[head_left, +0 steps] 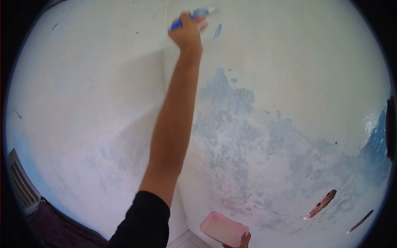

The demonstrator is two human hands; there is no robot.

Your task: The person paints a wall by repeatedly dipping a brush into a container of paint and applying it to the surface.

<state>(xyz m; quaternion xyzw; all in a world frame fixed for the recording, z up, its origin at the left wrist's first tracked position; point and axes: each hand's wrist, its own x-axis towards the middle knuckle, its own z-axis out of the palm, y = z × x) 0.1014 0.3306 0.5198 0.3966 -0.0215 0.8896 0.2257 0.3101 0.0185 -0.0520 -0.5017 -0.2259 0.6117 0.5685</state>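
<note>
My left hand [188, 33] is raised high in front of the wall corner, its fingers closed round a paintbrush [176, 25] with a blue handle. The brush tilts up to the right, and its pale bristle end is blurred close to the right-hand wall [289, 53]. Low in the view, my right hand [245, 240] grips the right end of a pink rectangular tray [224, 228]. Pale paint-like stuff covers the inside of the tray. Most of the right hand is cut off by the bottom edge.
Bluish-grey patches [248, 136] mottle the right wall, with darker blue [374, 136] at its far right. Two reddish gouges [320, 204] mark it lower down. At lower left are a slatted vent [24, 186] and dark purple cloth [58, 227]. Floor tiles [186, 240] show below.
</note>
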